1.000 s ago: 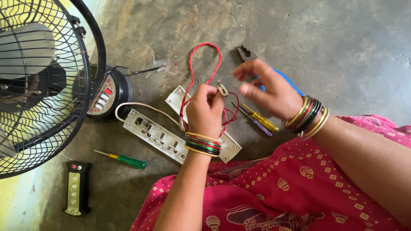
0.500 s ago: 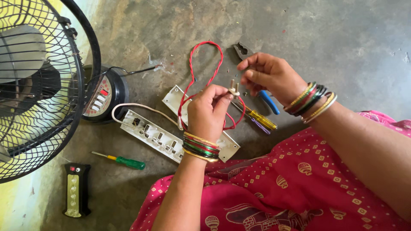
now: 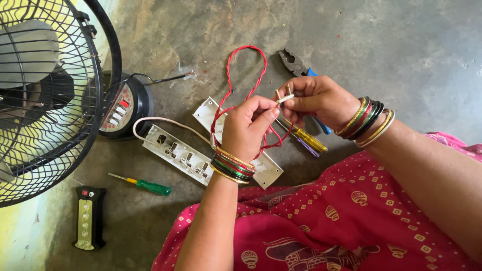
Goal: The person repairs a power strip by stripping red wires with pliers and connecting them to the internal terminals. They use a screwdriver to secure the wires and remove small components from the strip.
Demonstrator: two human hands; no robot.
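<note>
Near the middle of the frame the left hand (image 3: 247, 128) and the right hand (image 3: 316, 100) meet over a concrete floor (image 3: 401, 50). The left hand's fingers are clenched around a twisted red wire (image 3: 228, 80), which loops up toward the top centre of the frame and comes back down into the fist; more of it shows below the hand, curling to the right. The right hand's fingers pinch a small pale plug part (image 3: 284, 98) with two metal pins that stick up, and the left thumb and forefinger touch the same piece from the left, so both hands grip it between them.

Just beneath the hands lie the two halves of an opened white power strip (image 3: 175, 155): the socket half runs diagonally from centre left toward the lower centre, with a white cord arching off its left end, and the flat cover half (image 3: 206, 111) lies beside it, partly hidden by the left wrist. A yellow-handled screwdriver (image 3: 311, 140) lies on the floor right under the right hand, with a thin purple tool just beside it. Blue-handled pliers (image 3: 296, 64) lie above the right hand, handles hidden behind it.

At the left edge stands a black pedestal fan (image 3: 45, 100), its round base with a control panel next to the strip. A green-handled screwdriver (image 3: 148, 186) lies in the lower left, and a black remote-like device (image 3: 89, 218) farther down. Pink patterned cloth (image 3: 351, 226) fills the lower right.
</note>
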